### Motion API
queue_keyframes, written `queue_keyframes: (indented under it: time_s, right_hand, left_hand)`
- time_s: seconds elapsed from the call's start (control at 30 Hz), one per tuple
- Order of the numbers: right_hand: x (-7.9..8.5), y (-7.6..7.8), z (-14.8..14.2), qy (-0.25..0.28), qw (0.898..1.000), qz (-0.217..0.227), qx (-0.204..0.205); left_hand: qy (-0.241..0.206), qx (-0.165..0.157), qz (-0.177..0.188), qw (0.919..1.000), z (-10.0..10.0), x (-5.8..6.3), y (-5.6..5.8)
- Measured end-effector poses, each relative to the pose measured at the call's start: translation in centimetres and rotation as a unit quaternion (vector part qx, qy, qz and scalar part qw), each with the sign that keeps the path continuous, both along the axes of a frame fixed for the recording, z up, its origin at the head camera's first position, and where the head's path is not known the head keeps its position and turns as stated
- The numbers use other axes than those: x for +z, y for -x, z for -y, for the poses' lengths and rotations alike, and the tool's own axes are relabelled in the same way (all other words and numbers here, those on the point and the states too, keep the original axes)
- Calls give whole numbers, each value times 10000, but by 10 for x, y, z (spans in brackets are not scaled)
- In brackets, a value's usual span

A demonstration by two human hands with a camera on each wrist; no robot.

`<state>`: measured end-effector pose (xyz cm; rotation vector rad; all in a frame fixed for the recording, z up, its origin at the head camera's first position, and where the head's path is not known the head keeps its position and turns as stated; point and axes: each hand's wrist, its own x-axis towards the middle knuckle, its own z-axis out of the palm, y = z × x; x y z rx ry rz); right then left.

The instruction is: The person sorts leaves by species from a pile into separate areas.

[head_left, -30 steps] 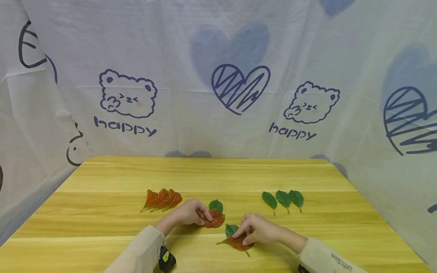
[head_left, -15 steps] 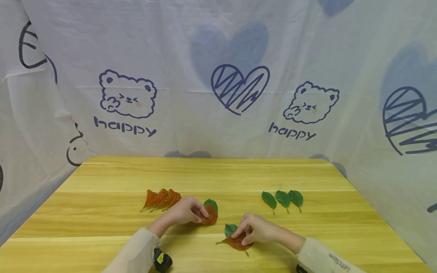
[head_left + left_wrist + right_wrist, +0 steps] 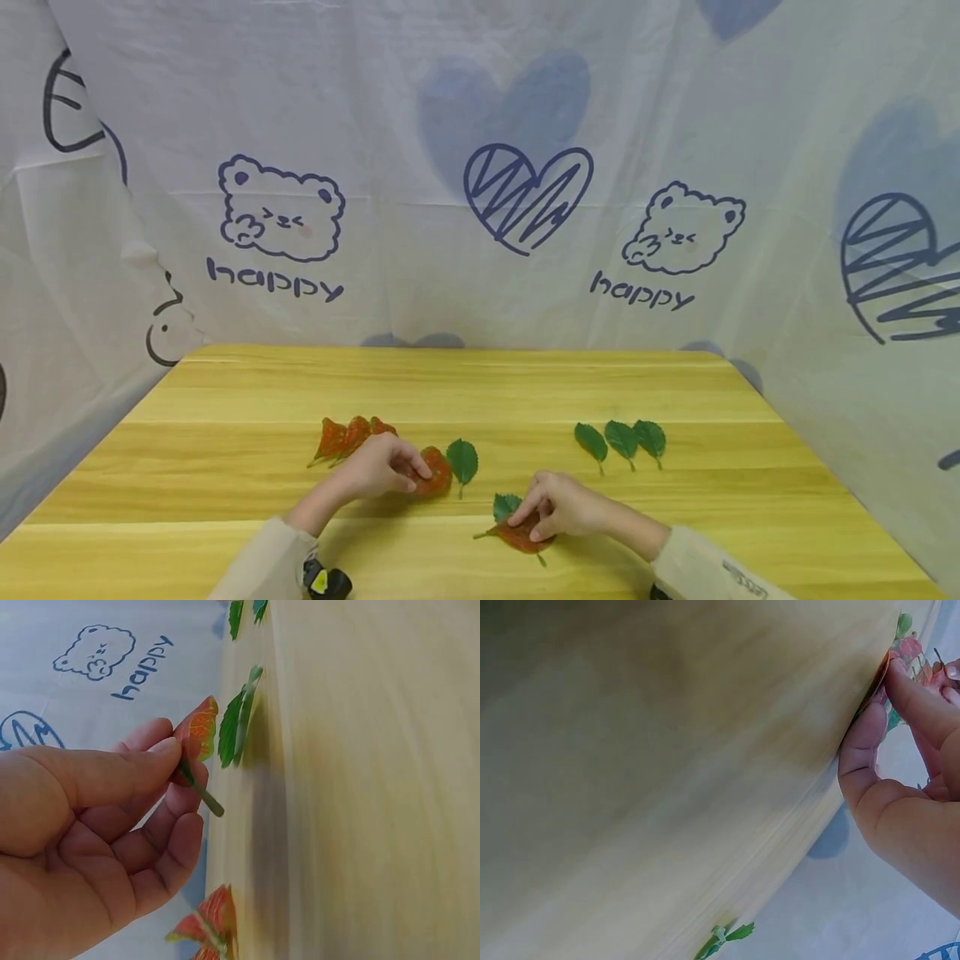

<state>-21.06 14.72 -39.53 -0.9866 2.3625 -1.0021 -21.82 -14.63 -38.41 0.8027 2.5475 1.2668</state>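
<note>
My left hand (image 3: 381, 467) pinches a red leaf (image 3: 435, 473) between thumb and fingers; in the left wrist view its stem (image 3: 208, 799) sticks out below the thumb. Just right of that leaf a green leaf (image 3: 462, 461) lies on the table. Nearer the front, my right hand (image 3: 564, 505) has thumb and fingertips on another red leaf (image 3: 517, 537). This one lies across a second green leaf (image 3: 506, 506), whose tip and stem show on either side. In the right wrist view the fingertips (image 3: 870, 724) come right down at the tabletop.
Several red leaves (image 3: 347, 435) overlap in a row at the left, partly behind my left hand. At the right, three green leaves (image 3: 621, 442) lie side by side. A printed cloth (image 3: 465, 275) hangs behind the wooden table (image 3: 465, 383).
My left hand has moved left with the red leaf, drawing it off the green leaf, which now lies uncovered. My right hand stays on its red leaf.
</note>
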Motion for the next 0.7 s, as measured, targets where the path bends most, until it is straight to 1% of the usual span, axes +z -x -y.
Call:
queue_keyframes:
  time_s: [0.37,0.5,0.7]
  right_hand:
    - [-1,0,0,19,10000,76,-22]
    - [-1,0,1,-49,9999,88,-66]
    - [-1,0,0,36,10000,89,-6]
  left_hand:
    - [127,82,62,9999,26,10,-9]
    - [2,8,75,10000,37,14,-12]
    - [-200,-131,160,9996,57,21,-15]
